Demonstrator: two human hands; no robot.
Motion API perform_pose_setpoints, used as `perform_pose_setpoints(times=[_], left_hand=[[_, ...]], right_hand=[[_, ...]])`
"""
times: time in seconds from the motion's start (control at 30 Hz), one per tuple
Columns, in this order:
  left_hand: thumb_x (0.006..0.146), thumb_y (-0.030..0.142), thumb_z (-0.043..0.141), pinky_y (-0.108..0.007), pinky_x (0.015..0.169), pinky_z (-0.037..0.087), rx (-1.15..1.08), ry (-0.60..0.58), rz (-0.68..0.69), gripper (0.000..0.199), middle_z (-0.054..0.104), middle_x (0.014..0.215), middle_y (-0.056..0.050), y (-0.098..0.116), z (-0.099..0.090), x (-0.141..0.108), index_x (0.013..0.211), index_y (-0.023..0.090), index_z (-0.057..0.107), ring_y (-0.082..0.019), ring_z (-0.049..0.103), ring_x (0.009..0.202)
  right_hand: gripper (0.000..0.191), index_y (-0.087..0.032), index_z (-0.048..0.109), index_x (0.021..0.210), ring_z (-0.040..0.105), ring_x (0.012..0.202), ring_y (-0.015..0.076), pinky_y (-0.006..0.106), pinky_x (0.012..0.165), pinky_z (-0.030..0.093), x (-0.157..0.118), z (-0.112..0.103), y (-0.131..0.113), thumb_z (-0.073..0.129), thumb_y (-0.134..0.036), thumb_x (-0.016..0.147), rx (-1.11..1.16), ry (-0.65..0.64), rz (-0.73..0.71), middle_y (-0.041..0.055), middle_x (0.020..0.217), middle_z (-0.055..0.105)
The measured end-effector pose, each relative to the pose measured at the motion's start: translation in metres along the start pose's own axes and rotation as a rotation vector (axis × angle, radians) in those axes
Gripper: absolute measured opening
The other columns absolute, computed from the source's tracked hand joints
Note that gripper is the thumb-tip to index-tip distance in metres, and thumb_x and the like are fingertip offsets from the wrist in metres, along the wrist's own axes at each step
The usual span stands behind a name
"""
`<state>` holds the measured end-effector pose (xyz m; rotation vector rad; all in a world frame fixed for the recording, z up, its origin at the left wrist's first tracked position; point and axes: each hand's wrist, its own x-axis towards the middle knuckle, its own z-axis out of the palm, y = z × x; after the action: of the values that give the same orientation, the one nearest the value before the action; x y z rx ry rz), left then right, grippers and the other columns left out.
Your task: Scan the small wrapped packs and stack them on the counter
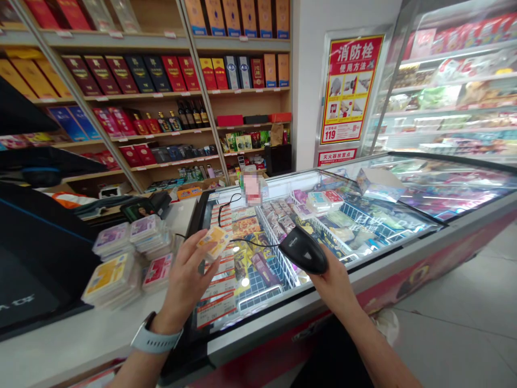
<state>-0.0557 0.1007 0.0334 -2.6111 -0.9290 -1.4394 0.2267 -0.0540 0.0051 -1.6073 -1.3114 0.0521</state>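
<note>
My left hand pinches a small yellow packet between fingers and thumb, above the glass of a chest freezer. My right hand grips a black handheld barcode scanner, its nose pointing left toward the packet and apart from it. A thin black cord runs from the scanner past the packet. Stacks of flat shrink-wrapped packets sit on the white counter to the left of my left hand. A grey smartwatch circles my left wrist.
The freezer holds wire baskets of packaged goods, with a loose box on its lid. Shelves of boxed liquor rise behind. A black device stands at the left, and a refrigerated display case stands at the right.
</note>
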Motion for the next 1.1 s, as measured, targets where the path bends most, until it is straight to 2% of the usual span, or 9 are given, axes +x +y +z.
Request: perform_pose_setpoints(times=[0.1,0.23,0.37,0.47,0.6,0.73,0.87,0.97,1.1], left_hand=[[0.076,0.027,0.069,-0.041,0.106,0.041,-0.171,-0.057,-0.109,0.02,0.057,0.13,-0.007,0.008,0.01,0.004,0.096,0.025,0.068,-0.026,0.055,0.119],[0.077,0.035,0.069,-0.038,0.105,0.04,-0.455,-0.084,-0.369,0.023,0.065,0.116,-0.007,0.011,0.025,0.011,0.097,0.024,0.069,-0.025,0.057,0.113],[0.083,0.042,0.062,-0.03,0.081,0.051,-0.875,-0.09,-0.679,0.027,0.069,0.097,-0.006,0.005,0.05,0.017,0.098,0.02,0.065,-0.021,0.065,0.091],[0.09,0.036,0.053,-0.029,0.071,0.053,-1.192,-0.048,-0.927,0.023,0.07,0.09,-0.006,0.006,0.068,0.025,0.098,0.017,0.062,-0.018,0.067,0.081],[0.095,0.023,0.041,-0.027,0.061,0.053,-1.343,-0.025,-1.23,0.02,0.069,0.083,-0.005,0.013,0.081,0.042,0.099,0.016,0.06,-0.014,0.066,0.068],[0.094,0.027,0.046,-0.021,0.045,0.044,-1.455,-0.13,-1.251,0.018,0.065,0.071,-0.002,0.019,0.088,0.054,0.089,0.015,0.059,-0.011,0.059,0.052],[0.088,0.057,0.048,-0.021,0.041,0.042,-1.684,-0.343,-1.194,0.045,0.059,0.062,-0.004,0.016,0.096,0.062,0.08,0.014,0.058,-0.013,0.058,0.05],[0.079,0.073,0.045,-0.02,0.041,0.043,-1.825,-0.401,-1.164,0.062,0.061,0.067,-0.008,0.013,0.103,0.066,0.083,0.013,0.06,-0.015,0.061,0.057],[0.081,0.068,0.051,-0.016,0.037,0.037,-1.88,-0.407,-1.109,0.054,0.06,0.068,-0.006,0.012,0.108,0.066,0.086,0.015,0.059,-0.014,0.06,0.058]], right_hand=[[0.023,-0.021,0.055,0.104,0.062,0.085,0.0206,0.03,0.073,0.047,0.0,-0.002,-0.001,0.054,-0.022,0.081,0.001,0.001,-0.001,0.0035,0.091,0.064],[0.018,-0.022,0.055,0.099,0.062,0.083,0.0203,0.03,0.072,0.047,0.0,-0.002,-0.001,0.053,-0.023,0.081,0.006,0.016,-0.014,0.0031,0.089,0.064],[0.021,-0.021,0.054,0.101,0.062,0.085,0.0201,0.03,0.073,0.047,-0.001,-0.001,0.0,0.054,-0.022,0.08,0.014,0.017,-0.006,0.0028,0.091,0.064],[0.024,-0.022,0.054,0.104,0.063,0.087,0.0205,0.03,0.075,0.048,-0.001,-0.001,0.001,0.054,-0.022,0.08,0.025,0.014,-0.001,0.0033,0.094,0.065],[0.025,-0.022,0.055,0.104,0.063,0.086,0.02,0.029,0.074,0.048,0.0,-0.002,0.0,0.054,-0.021,0.079,0.019,0.017,-0.001,0.0031,0.093,0.065],[0.023,-0.022,0.055,0.101,0.063,0.084,0.02,0.03,0.073,0.048,0.001,-0.001,0.002,0.054,-0.02,0.078,0.003,0.022,0.001,0.003,0.091,0.065],[0.025,-0.022,0.056,0.104,0.063,0.086,0.0204,0.03,0.074,0.048,0.002,-0.001,0.001,0.054,-0.021,0.079,0.002,0.009,0.009,0.0032,0.093,0.066],[0.026,-0.022,0.056,0.106,0.064,0.088,0.021,0.031,0.075,0.049,0.003,-0.001,-0.002,0.055,-0.023,0.08,0.006,0.004,0.01,0.0034,0.095,0.067],[0.028,-0.022,0.056,0.109,0.064,0.094,0.0217,0.031,0.078,0.049,0.004,-0.002,-0.002,0.055,-0.024,0.08,0.018,0.011,0.016,0.0042,0.101,0.068]])
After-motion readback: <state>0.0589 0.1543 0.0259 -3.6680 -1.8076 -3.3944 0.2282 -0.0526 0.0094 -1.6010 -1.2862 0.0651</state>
